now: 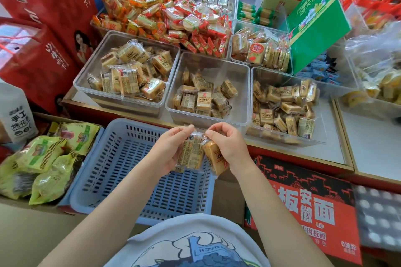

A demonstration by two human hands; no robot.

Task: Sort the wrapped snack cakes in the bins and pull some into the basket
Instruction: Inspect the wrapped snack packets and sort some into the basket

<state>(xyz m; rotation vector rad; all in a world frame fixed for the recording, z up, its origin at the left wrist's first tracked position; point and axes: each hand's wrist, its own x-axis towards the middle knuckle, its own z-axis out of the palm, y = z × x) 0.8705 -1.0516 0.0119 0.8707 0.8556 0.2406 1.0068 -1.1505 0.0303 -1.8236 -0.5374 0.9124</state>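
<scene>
Snack cakes (191, 154) gripped by left hand (171, 147), right hand (227, 147) | basket (121, 158) empty | bins (208, 115) part-filled

Two clear-wrapped golden snack cakes (196, 154) held upright above an empty blue slotted basket (121, 171); more heaped loosely in three clear bins (245, 84) behind.

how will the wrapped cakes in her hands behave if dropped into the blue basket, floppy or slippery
The wrapped cakes look blocky, so probably firm rather than floppy. Their glossy clear film suggests some slip. Each hand pinches one by fingertips alone, so likely light. The blue basket has slots, apparently too narrow for them.
</scene>
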